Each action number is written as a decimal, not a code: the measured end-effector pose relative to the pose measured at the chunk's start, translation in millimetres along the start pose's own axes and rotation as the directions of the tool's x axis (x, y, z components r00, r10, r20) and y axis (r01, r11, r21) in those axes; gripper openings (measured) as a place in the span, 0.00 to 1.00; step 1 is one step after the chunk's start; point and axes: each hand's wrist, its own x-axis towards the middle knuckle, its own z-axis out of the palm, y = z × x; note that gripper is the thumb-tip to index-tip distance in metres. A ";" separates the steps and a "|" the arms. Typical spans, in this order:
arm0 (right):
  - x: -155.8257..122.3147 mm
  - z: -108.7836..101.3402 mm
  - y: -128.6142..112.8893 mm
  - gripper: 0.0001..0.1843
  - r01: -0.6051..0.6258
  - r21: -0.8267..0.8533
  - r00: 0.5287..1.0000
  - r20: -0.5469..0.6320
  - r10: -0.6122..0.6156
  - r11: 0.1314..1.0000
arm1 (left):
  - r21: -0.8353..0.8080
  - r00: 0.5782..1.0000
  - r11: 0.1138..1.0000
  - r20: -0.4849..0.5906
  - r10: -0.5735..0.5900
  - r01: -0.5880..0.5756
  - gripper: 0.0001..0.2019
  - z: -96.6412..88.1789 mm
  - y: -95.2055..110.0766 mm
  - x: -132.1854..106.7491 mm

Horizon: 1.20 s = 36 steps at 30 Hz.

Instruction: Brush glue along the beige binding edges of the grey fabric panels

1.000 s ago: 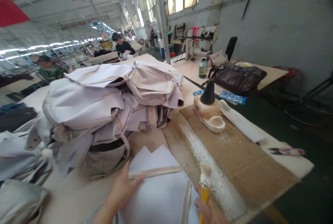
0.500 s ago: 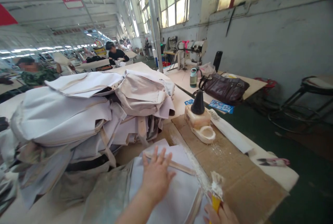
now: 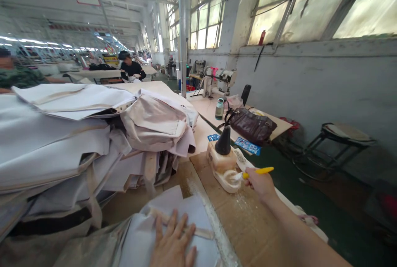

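My left hand [image 3: 175, 240] lies with spread fingers on a white fabric piece [image 3: 138, 234] that has a beige strip across it. Pinched in my right hand [image 3: 259, 182] is a yellow-handled brush [image 3: 259, 171]. Its white-coated bristles are down in the round cup at the front of a glue pot [image 3: 221, 157], a cream plastic container with a black cone on top. The pot stands on a sheet of brown cardboard [image 3: 231, 213] spattered with white.
A tall heap of white and beige fabric pieces [image 3: 52, 143] fills the left side. Beyond the pot are a dark handbag [image 3: 252, 126], a bottle [image 3: 219, 109] and a sewing machine [image 3: 217, 80]. A stool [image 3: 344, 134] stands at right. Co-workers sit farther back.
My right hand has carried the brush from the fabric's lower right edge up to the glue pot's cup. My left hand stays flat on the fabric. The view has shifted.
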 end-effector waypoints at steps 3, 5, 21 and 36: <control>11.6 19.6 6.9 0.14 0.011 -0.114 0.997 0.078 -0.002 0.993 | 0.018 0.999 1.000 0.040 -0.009 0.008 0.25 -18.4 6.6 -3.1; 11.4 28.0 8.7 0.12 0.066 -0.182 0.991 0.127 -0.043 0.981 | 0.067 1.000 0.997 -0.010 -0.025 0.025 0.26 -34.8 3.6 -7.0; 4.2 -12.1 -1.7 0.14 0.128 -0.168 0.987 0.121 -0.108 0.977 | 0.169 0.935 0.952 -0.293 -0.197 0.254 0.09 -109.0 -59.6 -16.8; -60.0 -39.6 6.2 0.09 0.219 0.094 0.864 0.444 -0.238 0.971 | 0.141 0.987 0.990 -0.156 0.037 -0.015 0.21 -10.4 -37.0 -5.6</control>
